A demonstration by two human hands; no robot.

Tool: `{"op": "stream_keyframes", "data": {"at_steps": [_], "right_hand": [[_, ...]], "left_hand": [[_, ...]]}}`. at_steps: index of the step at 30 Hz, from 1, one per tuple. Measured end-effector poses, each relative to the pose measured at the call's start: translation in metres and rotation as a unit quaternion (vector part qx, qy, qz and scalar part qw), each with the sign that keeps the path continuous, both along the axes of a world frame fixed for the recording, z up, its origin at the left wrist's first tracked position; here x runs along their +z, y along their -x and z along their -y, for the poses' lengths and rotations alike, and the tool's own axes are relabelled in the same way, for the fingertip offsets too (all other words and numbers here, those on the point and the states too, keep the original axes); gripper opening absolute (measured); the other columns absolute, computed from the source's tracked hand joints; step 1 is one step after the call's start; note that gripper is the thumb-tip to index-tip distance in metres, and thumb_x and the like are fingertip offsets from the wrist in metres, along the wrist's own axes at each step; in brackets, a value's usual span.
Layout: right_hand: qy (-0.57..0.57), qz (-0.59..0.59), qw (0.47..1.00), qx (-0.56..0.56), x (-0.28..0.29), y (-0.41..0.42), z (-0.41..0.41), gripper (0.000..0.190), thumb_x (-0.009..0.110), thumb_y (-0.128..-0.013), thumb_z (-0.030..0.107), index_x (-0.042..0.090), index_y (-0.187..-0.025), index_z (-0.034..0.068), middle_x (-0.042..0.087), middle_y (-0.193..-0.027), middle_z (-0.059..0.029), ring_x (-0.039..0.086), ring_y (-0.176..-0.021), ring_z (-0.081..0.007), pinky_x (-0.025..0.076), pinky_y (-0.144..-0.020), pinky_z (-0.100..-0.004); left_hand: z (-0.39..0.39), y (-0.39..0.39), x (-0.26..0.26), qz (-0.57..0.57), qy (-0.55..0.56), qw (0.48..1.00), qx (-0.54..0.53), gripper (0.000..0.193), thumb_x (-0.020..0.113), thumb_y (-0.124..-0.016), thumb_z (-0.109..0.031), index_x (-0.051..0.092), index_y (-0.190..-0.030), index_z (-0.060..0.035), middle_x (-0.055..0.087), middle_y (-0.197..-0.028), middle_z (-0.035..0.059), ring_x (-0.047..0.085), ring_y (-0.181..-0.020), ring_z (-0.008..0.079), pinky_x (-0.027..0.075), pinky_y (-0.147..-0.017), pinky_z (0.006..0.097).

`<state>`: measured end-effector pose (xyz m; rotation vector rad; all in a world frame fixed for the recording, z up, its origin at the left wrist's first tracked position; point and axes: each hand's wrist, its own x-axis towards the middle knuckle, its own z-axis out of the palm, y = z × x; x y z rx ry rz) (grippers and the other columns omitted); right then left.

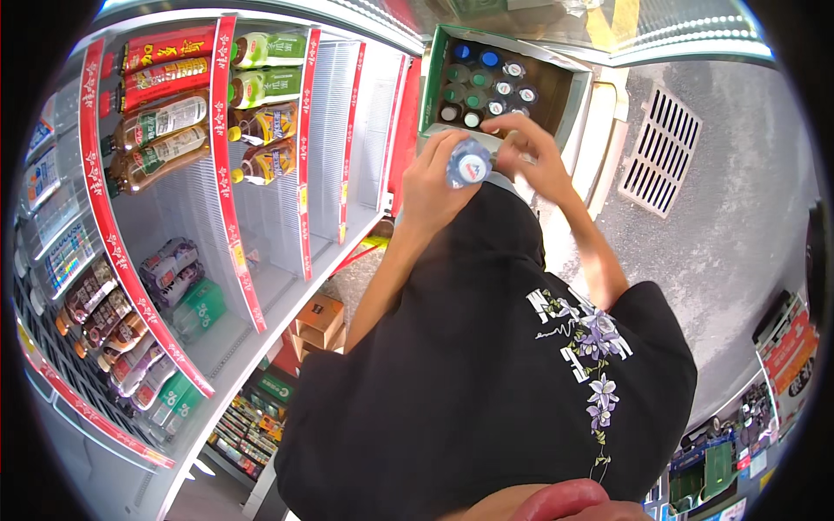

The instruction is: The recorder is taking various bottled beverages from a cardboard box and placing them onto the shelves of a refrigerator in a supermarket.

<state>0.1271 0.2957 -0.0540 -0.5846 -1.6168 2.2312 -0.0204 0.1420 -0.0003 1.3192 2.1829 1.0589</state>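
My left hand (433, 179) is wrapped around a clear plastic bottle (466, 172). The bottle's white cap (474, 169) bears red and blue printing and faces up toward me. Just right of it, my right hand (531, 156) is raised with its fingers apart and slightly blurred; nothing shows in its grasp. Beyond both hands stands a green-edged cardboard box (573, 98). Several upright bottles fill part of it, among them blue caps (488, 59), green caps (479, 79) and white caps (503, 88).
A lit display cooler (267, 215) with red-edged shelves takes up the left. It holds red-labelled bottles (166, 81), green-labelled bottles (268, 88) and tea bottles (264, 163). On the right, a drain grate (661, 150) lies in the pavement. Below the cooler's edge is a small cardboard box (319, 319).
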Motion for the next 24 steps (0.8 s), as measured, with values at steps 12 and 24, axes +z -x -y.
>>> {"op": "stream_keyframes", "data": {"at_steps": [12,24], "right_hand": [[-0.480,0.218,0.823,-0.209,-0.010,-0.024,-0.048,0.034,0.087,-0.087,0.027,0.070,-0.108,0.008,0.068,-0.107,-0.0066,0.071,-0.073,-0.0259,0.058,-0.062,-0.0380],[-0.595,0.365,0.715,0.051,-0.203,0.030,-0.123,0.039,0.077,-0.092,0.024,0.060,-0.119,0.002,0.065,-0.121,-0.0225,0.074,-0.093,-0.0418,0.062,-0.078,-0.0505]], "left_hand": [[-0.050,-0.017,-0.065,0.009,0.056,0.992,-0.117,0.055,0.077,-0.091,-0.026,0.058,-0.140,-0.0099,0.056,-0.144,0.0115,0.059,-0.129,0.0397,0.053,-0.102,0.0475],[0.120,0.013,-0.078,0.043,0.186,0.982,0.011,0.040,0.074,-0.095,-0.015,0.065,-0.132,-0.0035,0.063,-0.136,0.0145,0.069,-0.112,0.0308,0.056,-0.097,0.0409]]}}
